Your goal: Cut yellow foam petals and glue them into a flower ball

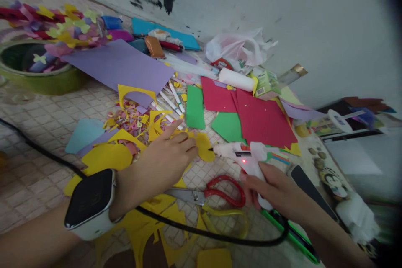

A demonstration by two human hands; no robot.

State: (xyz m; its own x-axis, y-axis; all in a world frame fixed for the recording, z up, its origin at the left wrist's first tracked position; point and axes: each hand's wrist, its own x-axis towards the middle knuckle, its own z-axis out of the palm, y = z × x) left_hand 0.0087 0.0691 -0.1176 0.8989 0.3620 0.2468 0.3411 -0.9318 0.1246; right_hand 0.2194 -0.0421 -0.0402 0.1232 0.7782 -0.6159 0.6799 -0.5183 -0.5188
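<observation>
Smartwatch (89, 203) on the left wrist sits closest. The left hand's (166, 150) fingers (185, 144) rest, slightly curled, on a yellow paper cutout (204, 146). The right hand (270, 188) wraps a white glue gun (235, 153), nozzle pointing left at the cutout, above red-handled scissors (224, 190) on a tiled surface (37, 134).

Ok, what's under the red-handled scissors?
The red-handled scissors lie on small tiles, with yellow paper near the blades; whatever is directly beneath them is hidden.
</observation>
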